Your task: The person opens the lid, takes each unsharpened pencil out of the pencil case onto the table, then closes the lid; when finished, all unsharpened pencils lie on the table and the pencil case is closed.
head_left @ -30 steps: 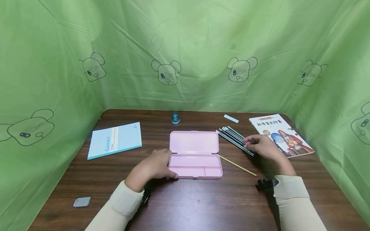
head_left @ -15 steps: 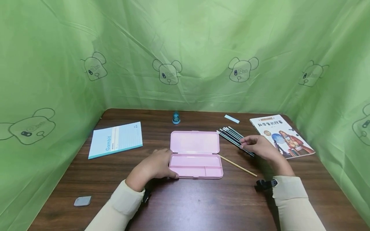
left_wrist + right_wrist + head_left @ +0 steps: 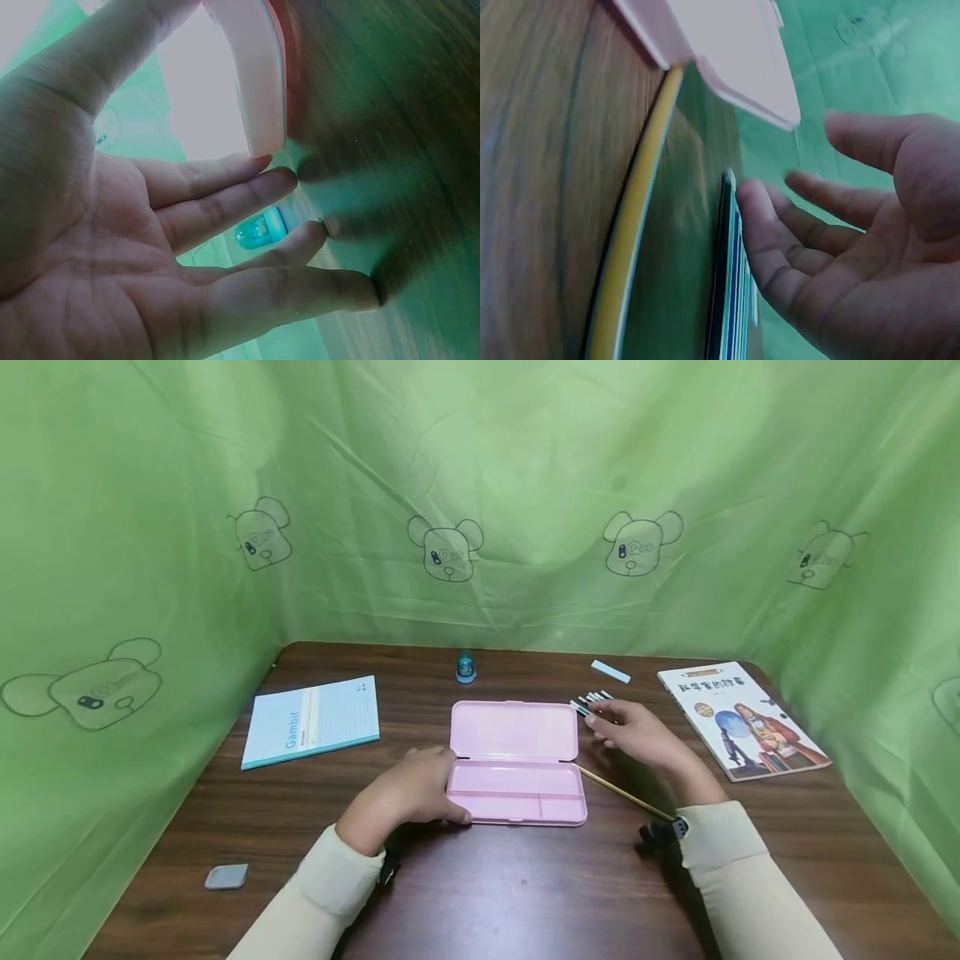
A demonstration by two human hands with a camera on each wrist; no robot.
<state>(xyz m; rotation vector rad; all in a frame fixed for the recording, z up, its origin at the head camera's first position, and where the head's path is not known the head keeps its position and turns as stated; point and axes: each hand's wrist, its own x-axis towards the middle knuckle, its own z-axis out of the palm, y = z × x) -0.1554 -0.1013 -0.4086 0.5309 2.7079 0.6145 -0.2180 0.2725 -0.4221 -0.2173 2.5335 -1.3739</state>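
An opened pink pencil case lies in the middle of the table with bare compartments. My left hand holds its left end, thumb at the front edge and index finger at the back corner, as the left wrist view shows; the other fingers extend over the table. Beside the case's right side lies a bundle of dark pencils, mostly covered by my right hand in the head view. The right index fingertip is at the pencils' far end, while the thumb stands apart from them. A yellow pencil lies between case and right wrist.
A light-blue notebook lies at left, and a grey flat piece at front left. At the back are a teal sharpener-like object and a pale-blue strip. An illustrated book lies at right. Green curtains enclose the table.
My right hand has slid left and away along the dark pencils toward their far ends, covering most of them. The left hand stays at the case. The head view has shifted slightly.
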